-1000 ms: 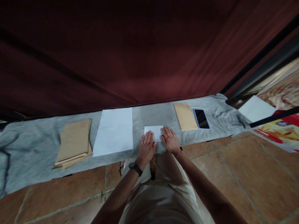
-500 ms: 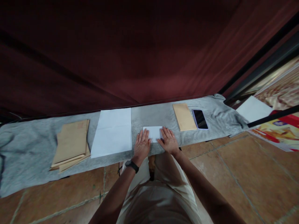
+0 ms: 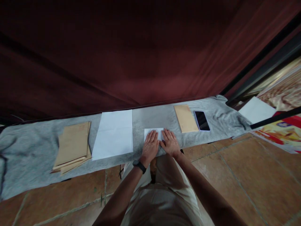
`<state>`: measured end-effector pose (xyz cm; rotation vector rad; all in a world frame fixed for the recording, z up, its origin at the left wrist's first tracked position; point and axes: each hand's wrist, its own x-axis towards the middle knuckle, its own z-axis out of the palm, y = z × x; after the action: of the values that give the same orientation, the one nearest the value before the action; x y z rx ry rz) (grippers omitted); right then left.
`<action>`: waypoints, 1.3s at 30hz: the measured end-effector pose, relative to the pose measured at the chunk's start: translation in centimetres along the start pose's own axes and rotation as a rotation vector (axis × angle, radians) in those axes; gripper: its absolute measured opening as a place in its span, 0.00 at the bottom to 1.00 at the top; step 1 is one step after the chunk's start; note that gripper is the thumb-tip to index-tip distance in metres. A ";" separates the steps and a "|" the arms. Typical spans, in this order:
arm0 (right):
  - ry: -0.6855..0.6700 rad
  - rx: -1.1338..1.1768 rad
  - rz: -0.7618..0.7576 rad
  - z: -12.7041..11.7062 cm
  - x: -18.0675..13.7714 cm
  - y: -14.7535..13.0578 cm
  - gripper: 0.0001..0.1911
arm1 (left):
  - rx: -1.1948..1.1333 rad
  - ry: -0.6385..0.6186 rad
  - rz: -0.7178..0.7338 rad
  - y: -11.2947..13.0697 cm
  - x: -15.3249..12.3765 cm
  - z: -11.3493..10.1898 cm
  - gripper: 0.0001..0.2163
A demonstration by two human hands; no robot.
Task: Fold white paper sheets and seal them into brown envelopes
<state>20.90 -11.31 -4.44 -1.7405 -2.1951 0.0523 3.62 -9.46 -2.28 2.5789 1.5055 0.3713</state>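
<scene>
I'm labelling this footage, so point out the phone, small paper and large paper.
Phone (image 3: 202, 121), head view: middle of its dark screen.
Small paper (image 3: 160, 134), head view: bare patch right of its centre.
Large paper (image 3: 114, 135), head view: middle of its top face.

Seemingly a home (room type unclear): brown tiled floor (image 3: 270, 175), dark red hanging fabric (image 3: 141, 62), soft grey cloth (image 3: 150, 117).

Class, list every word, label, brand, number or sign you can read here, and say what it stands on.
Readable texts: none.
Blue emblem on the red-and-yellow printed item: too blurred to read.
Faint reddish marks on the brown paper stack: too faint to read.
</scene>
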 end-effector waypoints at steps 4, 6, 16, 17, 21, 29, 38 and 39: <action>0.003 -0.003 -0.003 -0.1 0.0 0.0 0.32 | 0.005 -0.029 -0.060 0.1 1.0 0.7 0.25; 0.009 0.001 -0.005 -0.1 0.0 -0.1 0.32 | 0.027 -0.021 -0.081 -0.6 1.0 0.9 0.26; 0.039 0.034 -0.005 0.3 -0.1 0.2 0.31 | 0.075 0.065 -0.162 -2.7 -0.6 0.6 0.28; 0.045 0.038 0.004 0.3 0.0 0.1 0.30 | 0.076 0.066 -0.164 -2.7 -0.7 0.6 0.28; 0.044 0.061 -0.002 0.3 1.0 -1.1 0.26 | 0.082 0.068 -0.165 -2.6 -0.7 0.7 0.28; -0.004 0.066 -0.037 1.4 2.4 -3.3 0.25 | 0.099 0.071 -0.141 -2.9 -0.9 1.2 0.28; 0.012 0.028 0.036 0.8 1.5 -0.1 0.27 | 0.082 0.079 -0.160 -2.9 -0.7 1.2 0.29; 0.016 0.025 0.048 0.8 1.3 0.0 0.28 | 0.077 0.080 -0.160 -2.9 -0.8 1.2 0.29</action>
<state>20.39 -9.89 -4.88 -1.7737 -2.1324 0.0769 1.18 -8.67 -4.28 2.5048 1.7730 0.4085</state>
